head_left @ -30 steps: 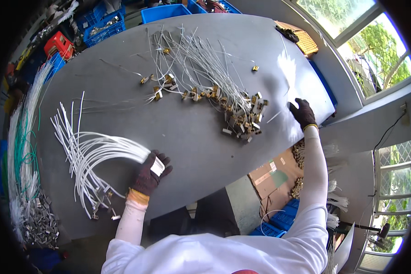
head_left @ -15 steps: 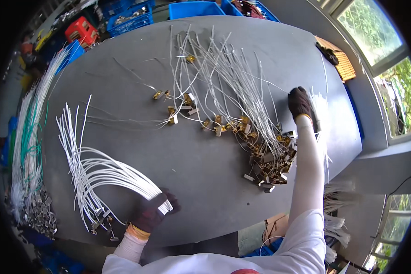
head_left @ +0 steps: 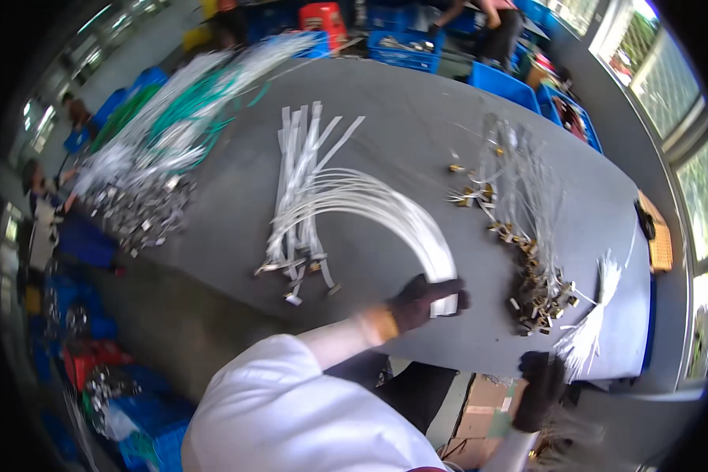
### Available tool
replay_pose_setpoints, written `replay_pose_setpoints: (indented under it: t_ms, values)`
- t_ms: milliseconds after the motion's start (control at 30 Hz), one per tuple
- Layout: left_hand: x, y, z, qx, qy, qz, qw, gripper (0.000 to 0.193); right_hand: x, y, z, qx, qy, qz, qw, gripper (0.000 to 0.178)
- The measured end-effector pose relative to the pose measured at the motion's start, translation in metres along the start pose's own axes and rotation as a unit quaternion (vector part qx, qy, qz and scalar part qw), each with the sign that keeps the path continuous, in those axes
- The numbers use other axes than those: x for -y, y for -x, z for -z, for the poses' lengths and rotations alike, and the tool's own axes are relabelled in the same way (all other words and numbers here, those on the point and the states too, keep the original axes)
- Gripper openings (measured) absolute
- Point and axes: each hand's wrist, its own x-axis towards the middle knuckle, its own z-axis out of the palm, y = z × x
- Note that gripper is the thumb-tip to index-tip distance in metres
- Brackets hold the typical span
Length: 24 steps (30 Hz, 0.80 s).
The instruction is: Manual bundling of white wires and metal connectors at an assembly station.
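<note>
- The right hand (head_left: 541, 385), dark-gloved, has come back from the far side of the white fan of strands (head_left: 602, 307) to the near edge, on the near side of the heap of brass-ended wires (head_left: 544, 303); it is blurred, and whether its fingers grip anything cannot be told.
- The left hand (head_left: 417, 303), gloved alike, stays closed around one end of the white cable bundle (head_left: 429, 236), left of the heap; that bundle now arcs nearer to the heap than half a second ago.
- So one bundle remains in grasp, while the fan lies on the surface, right of the heap, just beside the right hand.
- The bundle's loose ends and small connectors (head_left: 295, 271) rest farther left of the heap.
- The grey surface (head_left: 417, 118) carries all these; well left of the heap lie white and green strands (head_left: 185, 118) with metal pieces (head_left: 138, 208).
- Beyond the heap stand a blue bin (head_left: 505, 88) and a co-worker (head_left: 499, 20), partly visible.
- Right of the heap are an orange basket (head_left: 661, 236) and windows; cardboard (head_left: 480, 413) lies below on its near side.
</note>
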Motion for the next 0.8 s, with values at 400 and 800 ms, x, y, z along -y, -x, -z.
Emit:
replay_pose_setpoints:
  t_ms: [400, 800]
  values:
    - [-0.018, 0.096, 0.018, -0.026, 0.315, -0.082, 0.945, 0.011, -0.034, 0.141, -0.111, 0.101, 0.339, 0.267, 0.897, 0.019]
    - [-0.023, 0.064, 0.000, -0.025, 0.278, -0.053, 0.959, 0.007, -0.027, 0.167, -0.079, 0.153, 0.126, 0.177, 0.964, 0.027]
